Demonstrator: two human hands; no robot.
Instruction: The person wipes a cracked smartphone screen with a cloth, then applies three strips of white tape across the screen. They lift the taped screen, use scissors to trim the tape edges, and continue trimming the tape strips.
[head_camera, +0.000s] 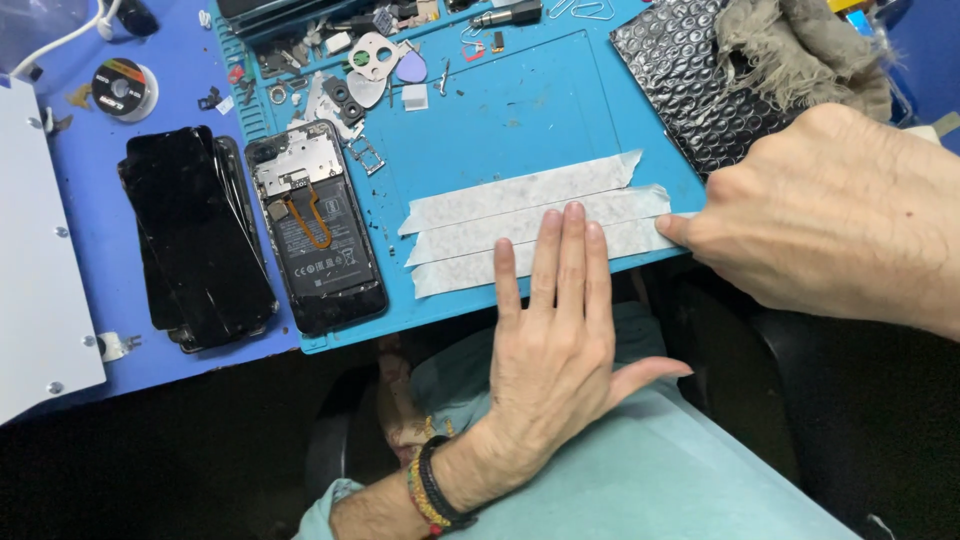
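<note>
Left hand (555, 330) lies open and flat, fingers pressing the nearest of three pale paper tape strips (530, 235) laid on the blue silicone work mat (520, 120). Left of the strips sits an opened black phone (315, 230). Their long axis runs left-right; the right hand (830, 215) pinches the nearest strip's right end.

Three overlapping strips of white tape (520, 225) lie on the blue work mat (480, 130). The left hand (555, 340) rests flat, fingers extended, on the lower strips. The right hand (840, 215) pinches the tape's right end at the mat edge. An opened smartphone (315, 225) lies left of the tape, beside detached black screens (195, 235).
</note>
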